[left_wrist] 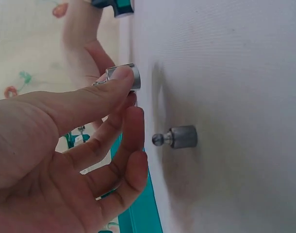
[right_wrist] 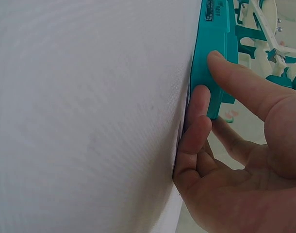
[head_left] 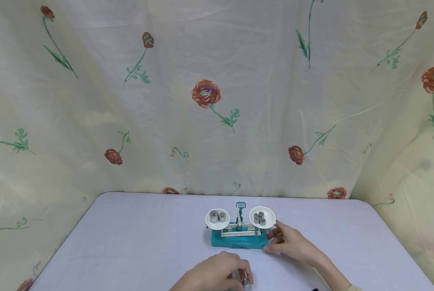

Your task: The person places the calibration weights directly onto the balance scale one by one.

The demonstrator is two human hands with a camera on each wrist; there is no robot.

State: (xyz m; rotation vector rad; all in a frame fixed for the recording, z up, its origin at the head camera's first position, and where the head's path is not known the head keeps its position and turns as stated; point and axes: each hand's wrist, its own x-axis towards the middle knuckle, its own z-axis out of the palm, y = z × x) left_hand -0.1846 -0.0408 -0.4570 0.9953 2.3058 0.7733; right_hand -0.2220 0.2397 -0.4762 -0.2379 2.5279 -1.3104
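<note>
A teal balance scale [head_left: 240, 241] with two white pans stands on the table. The left pan [head_left: 210, 226] carries two metal weights [head_left: 214, 217]; the right pan [head_left: 270, 220] has several smaller weights [head_left: 262, 222]. In front of the scale, my left hand [head_left: 217, 271] pinches a silver weight [left_wrist: 124, 76] between thumb and forefinger, just over the table. Its other fingers are loosely bent. Beside that hand, a knobbed weight [left_wrist: 184, 137] stands upright on the table. My right hand [head_left: 291, 244] grips the right end of the scale's base [right_wrist: 204, 73], thumb on the front and fingers around the end.
A pale lilac cloth-like surface covers the table [head_left: 129, 242]. A flowered curtain [head_left: 238, 161] hangs behind it and along both sides. A small black object [head_left: 315, 289] shows at the bottom edge of the head view, beside the right forearm.
</note>
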